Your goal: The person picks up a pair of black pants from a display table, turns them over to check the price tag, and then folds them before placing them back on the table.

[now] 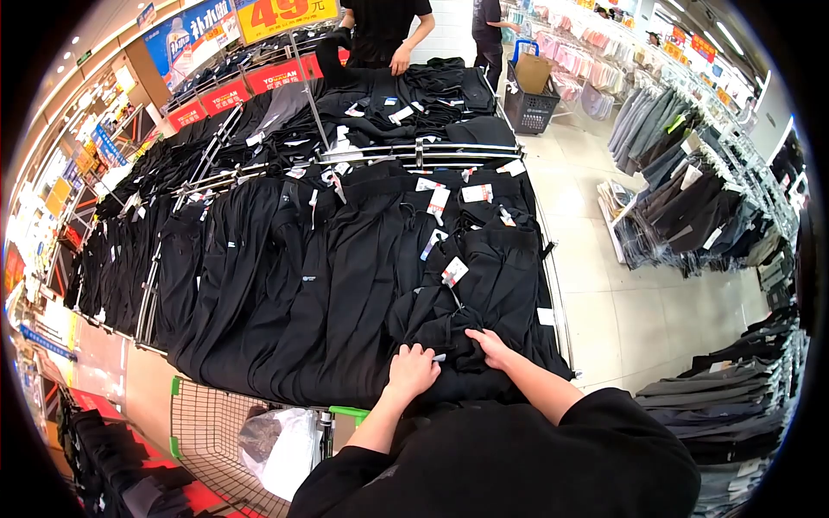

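Black trousers (363, 259) lie side by side across a metal-railed display table, many with white and red tags. My left hand (414, 371) rests closed on bunched black fabric near the table's front edge, with a small pale tag or label by its fingertips. To its right, my right hand (489, 348) pinches the same bunched black garment (436, 315) between thumb and fingers. A white tag (454, 272) lies just above this garment, and more tags lie farther up on the trousers.
A wire shopping cart (216, 432) holding a plastic bag (289, 449) stands at the front left. Across the table a person in black (389, 34) touches clothes. Clothing racks (691, 173) line the right. A dark basket (533, 99) stands in the aisle, and a price sign (289, 15) rises behind.
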